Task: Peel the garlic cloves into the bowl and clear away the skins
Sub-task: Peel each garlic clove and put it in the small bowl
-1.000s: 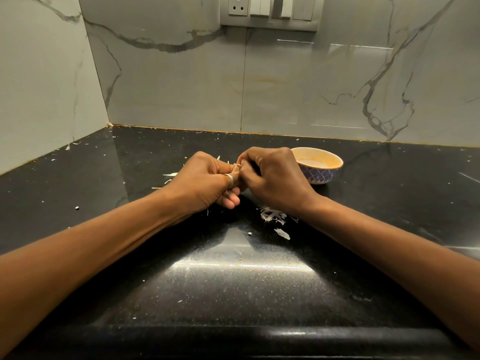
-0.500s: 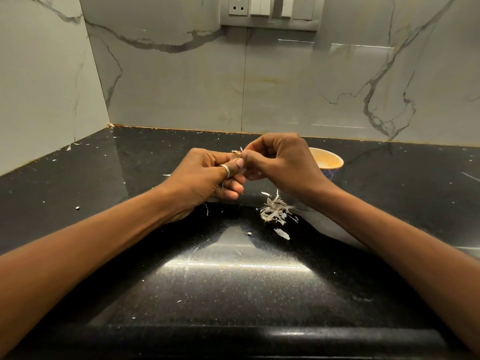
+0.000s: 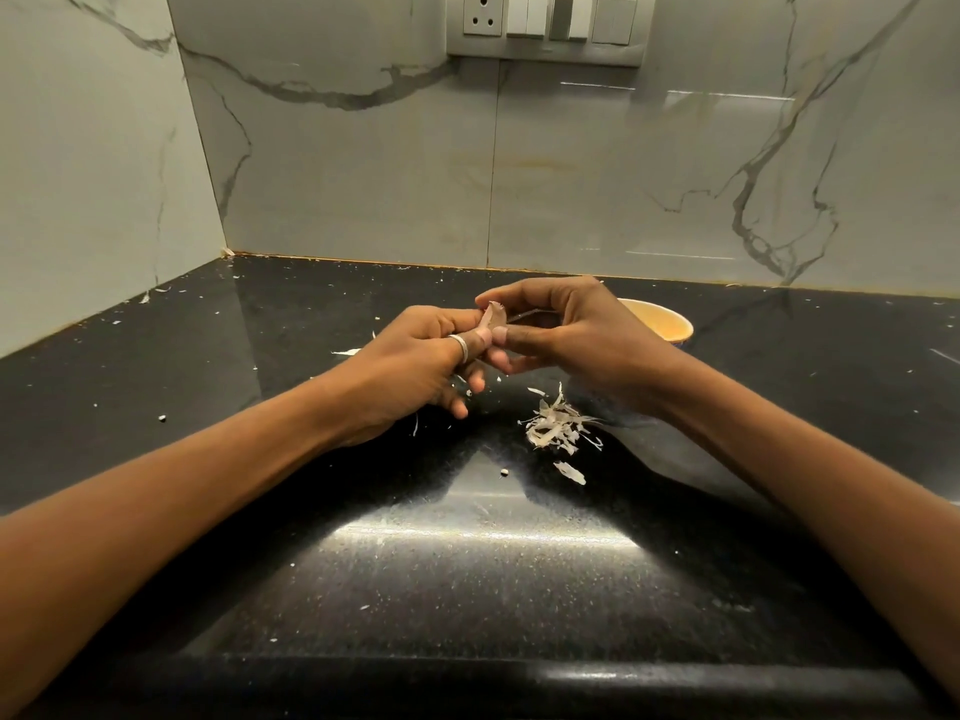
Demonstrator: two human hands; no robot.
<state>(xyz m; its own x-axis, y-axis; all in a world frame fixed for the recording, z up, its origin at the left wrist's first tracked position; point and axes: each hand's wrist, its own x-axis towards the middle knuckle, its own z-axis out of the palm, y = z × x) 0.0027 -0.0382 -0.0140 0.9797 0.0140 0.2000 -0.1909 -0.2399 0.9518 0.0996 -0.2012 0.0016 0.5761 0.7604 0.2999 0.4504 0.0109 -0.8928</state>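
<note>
Both hands meet over the middle of the black counter [image 3: 467,589], raised a little off it, with one garlic clove [image 3: 493,318] between them. The left hand [image 3: 415,366], which wears a ring [image 3: 459,347], pinches the clove from below with thumb and curled fingers. The right hand [image 3: 571,335] closes on its top end with thumb and forefinger, and I judge it is working the skin loose, though I cannot tell how much skin is on the clove. Taking the hands as the centre of the dial, the bowl [image 3: 662,324] stands at about two o'clock, just beyond the right hand and half hidden by it; only its pale inner wall shows, so I cannot say how many peeled cloves lie inside. At about five o'clock a small heap of skins [image 3: 553,426] lies on the counter beneath the right wrist, with one loose flake [image 3: 570,472] nearer the front edge. More scraps are scattered from nine round to eleven o'clock, out toward the wall corner. By my reckoning the peeling is under way, this clove is not yet ready for the bowl, and the clearing of the skins has not begun. I see no other unpeeled garlic on the counter.
</note>
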